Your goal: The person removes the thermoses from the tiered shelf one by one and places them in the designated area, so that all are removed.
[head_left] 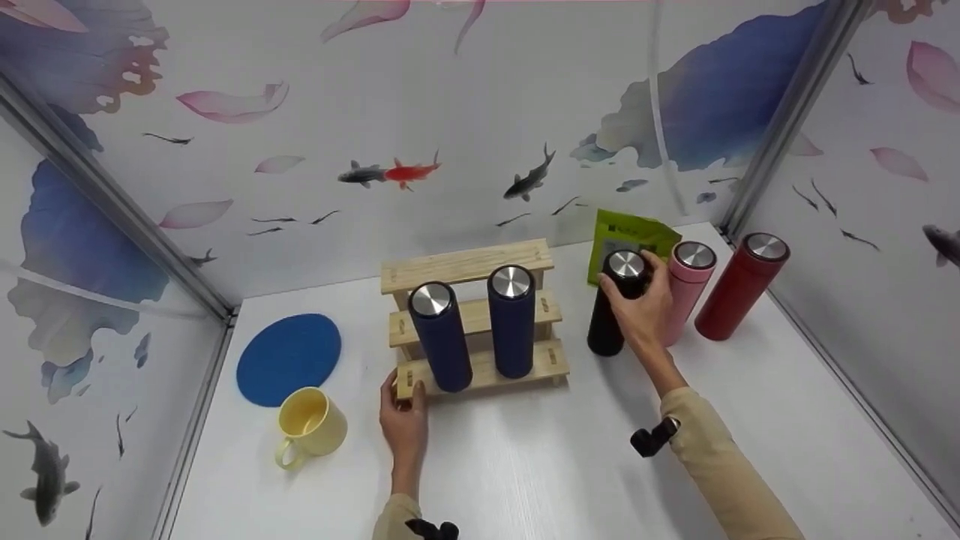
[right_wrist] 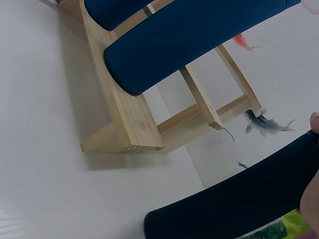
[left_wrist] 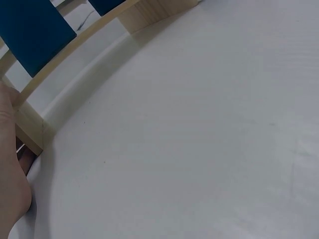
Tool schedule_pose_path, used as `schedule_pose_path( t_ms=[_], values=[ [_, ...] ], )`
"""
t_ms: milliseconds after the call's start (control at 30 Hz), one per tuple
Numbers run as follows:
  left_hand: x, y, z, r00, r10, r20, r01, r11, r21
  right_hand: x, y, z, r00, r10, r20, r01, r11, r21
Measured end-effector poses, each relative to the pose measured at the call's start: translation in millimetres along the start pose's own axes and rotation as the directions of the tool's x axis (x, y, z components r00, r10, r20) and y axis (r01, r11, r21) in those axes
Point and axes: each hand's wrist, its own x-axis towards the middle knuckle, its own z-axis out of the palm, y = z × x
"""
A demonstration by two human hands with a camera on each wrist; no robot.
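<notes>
In the head view a wooden three-step rack (head_left: 466,266) bears two blue thermos bottles (head_left: 442,345) (head_left: 513,330) upright on its lowest step. My left hand (head_left: 405,427) grips the front left corner of that step, thumb on top. To the right of the rack, my right hand (head_left: 642,304) holds a black thermos bottle (head_left: 606,326) near its top, fingers and thumb round it below the steel lid. The right wrist view shows the black bottle (right_wrist: 224,204) close to the rack's right end; whether its base touches the table cannot be told.
A pink thermos (head_left: 686,300) and a red thermos (head_left: 742,289) stand at the right. Behind the black bottle is a green pouch (head_left: 600,244). On the left lie a blue round mat (head_left: 289,358) and a yellow mug (head_left: 319,427). Printed walls enclose the white table (head_left: 517,465).
</notes>
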Motion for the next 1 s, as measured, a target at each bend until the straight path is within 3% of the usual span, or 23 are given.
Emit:
schedule_pose_path(
  t_ms=[200, 367, 500, 667, 833, 1000],
  values=[
    [1.1, 1.9, -0.4, 1.0, 0.002, 0.001, -0.002, 1.0, -0.004, 6.7, -11.5, -4.5, 0.999, -0.042, 0.033, 0.043, 0.999, -0.012],
    [1.2, 1.1, -0.5, 1.0, 0.01, -0.013, -0.01, 1.0, 0.012, 8.9, -33.4, -6.7, 0.988, -0.148, 0.043, 0.147, 0.989, 0.009],
    [0.2, 0.9, -1.3, 1.0, 0.015, -0.021, -0.014, 1.0, 0.012, 3.6, -49.9, -2.4, 0.961, -0.273, 0.045, 0.271, 0.961, 0.054],
    [-0.2, 1.5, -1.3, 1.0, 0.006, -0.009, -0.006, 1.0, -0.003, -9.2, -62.2, 11.4, 0.91, -0.408, 0.074, 0.388, 0.902, 0.191],
    [0.3, 2.6, -0.4, 1.0, -0.007, -0.004, 0.007, 1.0, -0.004, -25.7, -73.2, 30.4, 0.886, -0.44, 0.148, 0.382, 0.872, 0.307],
    [-1.9, 3.7, 0.5, 1.0, -0.014, 0.0, 0.014, 1.0, -0.007, -45.5, -94.6, 41.2, 0.874, -0.405, 0.269, 0.28, 0.872, 0.403]
  ],
)
